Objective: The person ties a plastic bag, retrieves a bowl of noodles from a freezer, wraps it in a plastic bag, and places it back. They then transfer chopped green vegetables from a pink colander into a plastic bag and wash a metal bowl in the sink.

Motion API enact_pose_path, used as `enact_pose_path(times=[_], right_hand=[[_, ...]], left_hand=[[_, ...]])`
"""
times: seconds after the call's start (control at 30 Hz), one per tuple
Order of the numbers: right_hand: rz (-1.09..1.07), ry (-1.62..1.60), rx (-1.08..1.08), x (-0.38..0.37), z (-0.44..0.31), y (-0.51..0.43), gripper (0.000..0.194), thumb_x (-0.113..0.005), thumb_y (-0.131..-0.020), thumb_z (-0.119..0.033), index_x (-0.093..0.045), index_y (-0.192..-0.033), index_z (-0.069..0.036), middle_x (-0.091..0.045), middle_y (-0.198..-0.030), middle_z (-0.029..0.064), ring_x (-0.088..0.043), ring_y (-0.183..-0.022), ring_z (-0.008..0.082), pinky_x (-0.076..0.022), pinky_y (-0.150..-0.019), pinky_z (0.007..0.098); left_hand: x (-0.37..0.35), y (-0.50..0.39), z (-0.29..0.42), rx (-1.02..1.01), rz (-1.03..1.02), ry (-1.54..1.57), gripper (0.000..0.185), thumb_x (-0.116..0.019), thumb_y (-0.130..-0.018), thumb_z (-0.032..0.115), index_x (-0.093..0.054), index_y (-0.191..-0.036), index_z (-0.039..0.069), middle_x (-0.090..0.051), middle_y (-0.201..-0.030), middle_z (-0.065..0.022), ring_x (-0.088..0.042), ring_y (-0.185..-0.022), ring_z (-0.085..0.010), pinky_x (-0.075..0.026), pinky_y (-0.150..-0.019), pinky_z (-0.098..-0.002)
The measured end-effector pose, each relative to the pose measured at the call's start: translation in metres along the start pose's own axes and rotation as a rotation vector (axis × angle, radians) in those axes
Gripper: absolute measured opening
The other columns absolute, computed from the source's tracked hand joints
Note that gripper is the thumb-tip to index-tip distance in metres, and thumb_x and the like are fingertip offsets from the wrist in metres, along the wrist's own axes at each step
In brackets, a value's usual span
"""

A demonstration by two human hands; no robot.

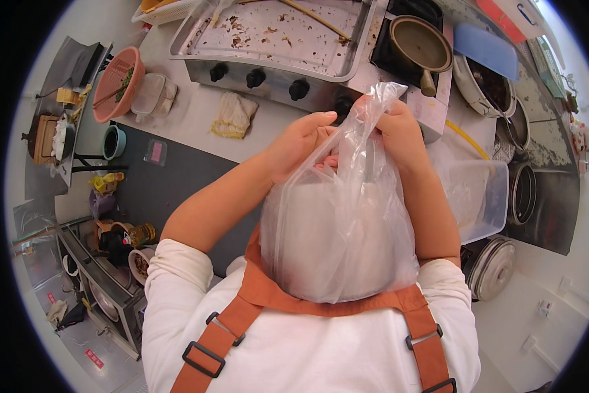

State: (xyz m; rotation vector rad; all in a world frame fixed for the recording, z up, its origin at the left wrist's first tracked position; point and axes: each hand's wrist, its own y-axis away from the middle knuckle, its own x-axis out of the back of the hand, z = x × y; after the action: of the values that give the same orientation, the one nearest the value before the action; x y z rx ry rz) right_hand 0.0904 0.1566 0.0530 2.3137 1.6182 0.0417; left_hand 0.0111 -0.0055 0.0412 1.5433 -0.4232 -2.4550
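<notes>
A clear plastic bag (343, 236) hangs close to my chest, with a large rounded pale thing inside; what it is cannot be told through the film. My right hand (400, 130) is closed on the gathered top of the bag, which sticks up above the fingers. Against the bag's left side is my left hand (306, 140), its thumb raised and its fingers partly hidden behind the film; whether it grips the plastic is unclear. Beyond both hands is a steel griddle (274, 44) with black knobs, brown flakes and wooden sticks on it.
A folded cloth (234, 115) lies before the griddle. At left are a pink basket (138, 83) with greens and a clear lidded container (149, 96). To the right are a brown pot (420, 44), a white pot (486, 100) under a blue lid (486, 49), and a clear plastic bin (501, 201).
</notes>
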Motion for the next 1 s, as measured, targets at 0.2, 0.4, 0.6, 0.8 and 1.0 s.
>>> enact_pose_path(times=[0.2, 0.4, 0.6, 0.8, 1.0], right_hand=[[-0.394, 0.309, -0.014, 0.057, -0.024, -0.045, 0.019, -0.060, -0.080, -0.015, -0.065, -0.091, -0.001, -0.061, -0.082, 0.0019, -0.054, -0.076, 0.0081, -0.0414, -0.069, 0.0204], [-0.758, -0.091, 0.056, 0.127, -0.055, -0.037, 0.029, -0.053, -0.086, -0.018, -0.056, -0.108, 0.001, -0.059, -0.086, 0.0099, -0.053, -0.051, 0.0092, -0.0329, -0.040, 0.0151], [-0.436, -0.067, -0.108, 0.032, -0.065, 0.026, 0.036, -0.050, -0.089, -0.029, -0.051, -0.112, -0.001, -0.060, -0.096, 0.0133, -0.058, -0.051, 0.0129, -0.0372, -0.035, 0.0177], [-0.558, 1.164, 0.567, -0.044, -0.081, 0.036, 0.009, -0.057, -0.072, -0.007, -0.059, -0.076, 0.000, -0.057, -0.071, 0.0109, -0.056, -0.059, 0.0192, -0.0442, -0.055, 0.0304], [-0.678, 1.417, 0.338, -0.078, -0.106, -0.004, 0.022, -0.059, -0.070, -0.012, -0.059, -0.088, 0.001, -0.059, -0.067, 0.0114, -0.057, -0.060, 0.0268, -0.0452, -0.058, 0.0333]], left_hand=[[0.006, 0.015, -0.007, -0.040, -0.039, -0.117, 0.020, -0.046, -0.093, 0.022, -0.055, -0.090, 0.004, -0.053, -0.066, -0.0064, -0.045, -0.050, -0.0097, -0.038, -0.047, -0.0204], [0.015, 0.032, -0.011, -0.027, -0.119, -0.055, 0.021, -0.046, -0.094, 0.024, -0.056, -0.092, 0.005, -0.050, -0.063, -0.0020, -0.042, -0.049, -0.0074, -0.043, -0.049, -0.0217], [0.016, 0.044, -0.013, -0.034, -0.102, -0.051, 0.021, -0.048, -0.093, 0.026, -0.055, -0.089, 0.007, -0.041, -0.058, 0.0022, -0.035, -0.046, -0.0044, -0.042, -0.049, -0.0223], [0.017, 0.044, -0.016, 0.022, -0.178, -0.003, 0.032, -0.041, -0.093, 0.036, -0.053, -0.090, 0.006, -0.039, -0.058, 0.0023, -0.039, -0.052, -0.0079, -0.043, -0.053, -0.0244], [-0.002, 0.049, -0.017, -0.021, -0.147, 0.004, 0.057, -0.034, -0.087, 0.062, -0.051, -0.094, 0.009, -0.047, -0.072, 0.0002, -0.048, -0.066, -0.0104, -0.043, -0.060, -0.0231]])
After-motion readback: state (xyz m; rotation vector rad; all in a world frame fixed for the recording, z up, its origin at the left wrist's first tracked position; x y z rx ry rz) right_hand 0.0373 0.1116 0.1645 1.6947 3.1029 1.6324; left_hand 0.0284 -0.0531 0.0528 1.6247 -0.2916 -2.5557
